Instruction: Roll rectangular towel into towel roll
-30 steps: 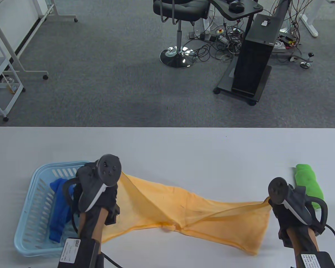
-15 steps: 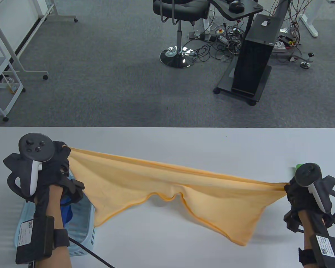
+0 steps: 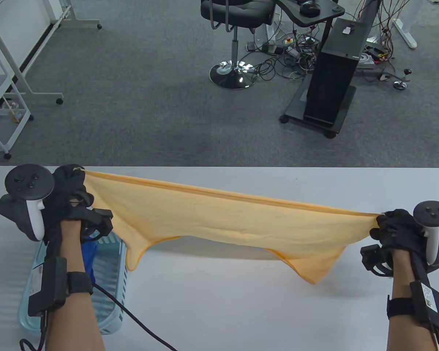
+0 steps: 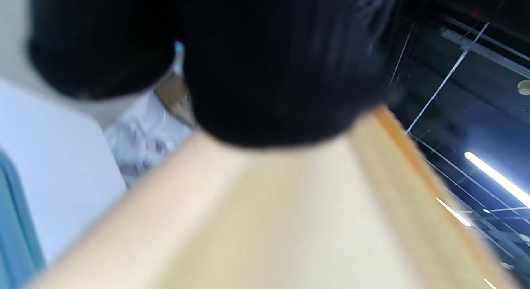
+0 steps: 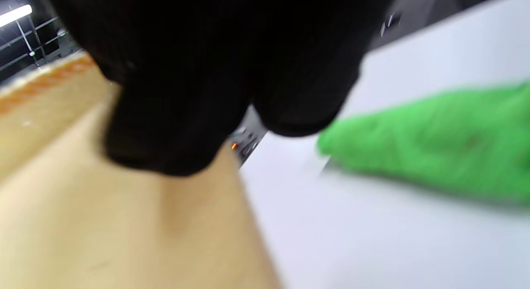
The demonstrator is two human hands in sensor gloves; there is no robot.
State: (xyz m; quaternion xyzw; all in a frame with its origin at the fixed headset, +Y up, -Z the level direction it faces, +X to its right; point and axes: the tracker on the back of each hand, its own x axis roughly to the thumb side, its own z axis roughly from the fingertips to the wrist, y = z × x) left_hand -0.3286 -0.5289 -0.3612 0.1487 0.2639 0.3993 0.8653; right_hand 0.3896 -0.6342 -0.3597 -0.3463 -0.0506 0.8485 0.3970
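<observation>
Raised and drawn taut since a moment ago, the orange towel (image 3: 234,223) hangs over the table (image 3: 241,310), long axis left-right; my left hand (image 3: 67,197) and right hand (image 3: 395,230) pinch opposite top corners.

The table view looks down from above the near edge of the surface (image 3: 241,310), facing outward over its far edge to the carpeted floor (image 3: 150,109), and stands well back, so both forearms show whole. The left wrist view sits very close beneath the left hand (image 4: 269,61), tilted upward past the orange towel (image 4: 290,222) toward ceiling lights (image 4: 497,179); it is blurred. The right wrist view sits equally close under the right hand (image 5: 207,65), facing along the surface toward a green roll (image 5: 434,152). All three views share the stretched towel and the gloved fingers (image 3: 384,226) gripping its corners.
</observation>
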